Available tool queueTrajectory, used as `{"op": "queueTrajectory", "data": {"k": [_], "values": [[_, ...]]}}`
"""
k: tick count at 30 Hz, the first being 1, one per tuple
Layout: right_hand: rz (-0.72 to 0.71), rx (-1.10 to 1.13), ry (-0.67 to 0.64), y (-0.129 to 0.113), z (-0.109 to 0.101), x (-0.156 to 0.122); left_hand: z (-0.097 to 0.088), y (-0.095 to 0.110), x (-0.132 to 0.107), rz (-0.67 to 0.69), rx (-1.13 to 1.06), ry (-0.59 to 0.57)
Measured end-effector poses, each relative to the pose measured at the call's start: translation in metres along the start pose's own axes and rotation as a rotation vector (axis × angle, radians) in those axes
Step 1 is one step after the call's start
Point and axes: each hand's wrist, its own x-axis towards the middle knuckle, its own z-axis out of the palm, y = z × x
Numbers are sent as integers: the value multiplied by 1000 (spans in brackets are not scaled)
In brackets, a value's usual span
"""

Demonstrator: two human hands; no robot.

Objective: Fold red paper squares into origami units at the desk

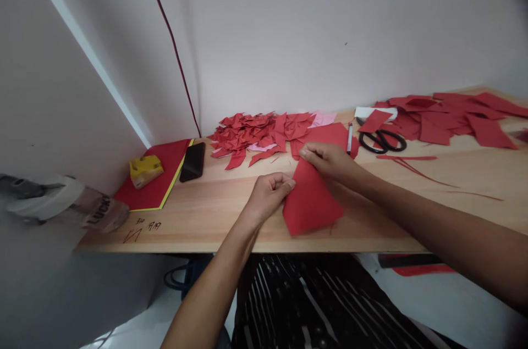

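Observation:
Both hands pinch one piece of red paper (310,203) above the front middle of the wooden table. My left hand (268,195) grips its left edge between thumb and fingers. At the upper corner, my right hand (324,159) is closed on the same paper. The lower part of the sheet hangs towards the table's front edge. Just beyond the hands lies a heap of folded red paper pieces (243,134), with some pink paper (324,118) among it. A flat red sheet (330,133) lies partly hidden behind my right hand.
Black-handled scissors (381,141) and a marker (350,138) lie right of the heap. Cut red pieces (445,115) spread at the far right, thin paper strips (406,159) nearer. On the left are a phone (192,162), a yellow packet (146,171) on a red folder (171,151), and a bottle (99,209).

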Motion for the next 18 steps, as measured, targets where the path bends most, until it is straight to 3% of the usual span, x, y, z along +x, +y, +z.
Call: {"op": "queueTrajectory", "data": {"k": [7, 12, 14, 18], "values": [[61, 45, 73, 6, -12, 4, -6, -1, -1, 45, 48, 31], [103, 173, 40, -1, -19, 4, -17, 5, -7, 171, 190, 222], [69, 269, 28, -2, -23, 5, -23, 11, -14, 342, 493, 358], [10, 319, -105, -1, -32, 7, -31, 17, -32, 748, 973, 469]]}}
